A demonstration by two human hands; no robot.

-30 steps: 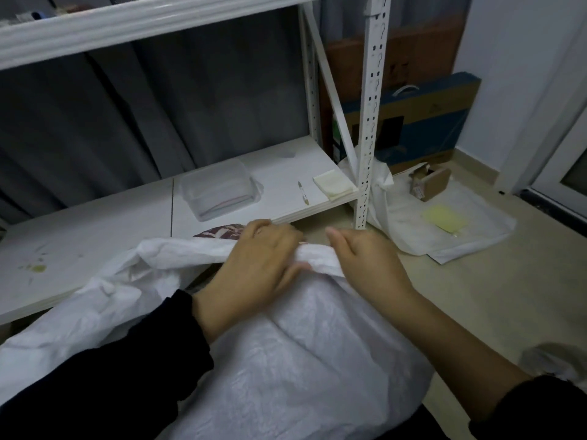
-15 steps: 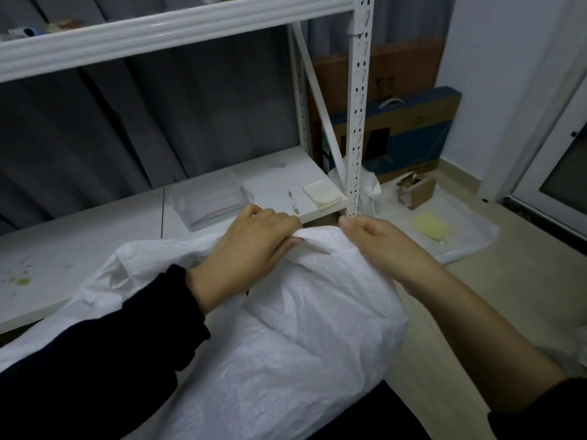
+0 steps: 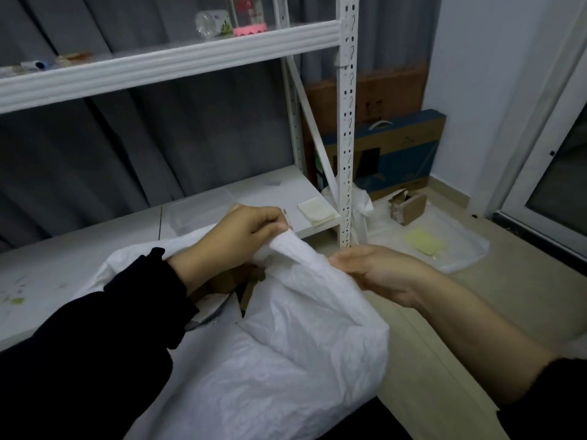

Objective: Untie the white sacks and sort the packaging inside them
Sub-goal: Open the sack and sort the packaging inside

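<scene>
- White sack (image 3: pixel 286 360) lies before me against the low shelf (image 3: pixel 79 265), mouth partly open.
- My left hand (image 3: pixel 241 236) pinches its rim; my right hand (image 3: pixel 374 271) grips the fabric beside it.
- I should part them evenly so the cardboard (image 3: pixel 222 284) inside stays put.

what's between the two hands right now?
Head view: a raised fold of the white sack fills the gap. The left hand pinches its top edge; the right hand is against its other side, grip unclear.
</scene>
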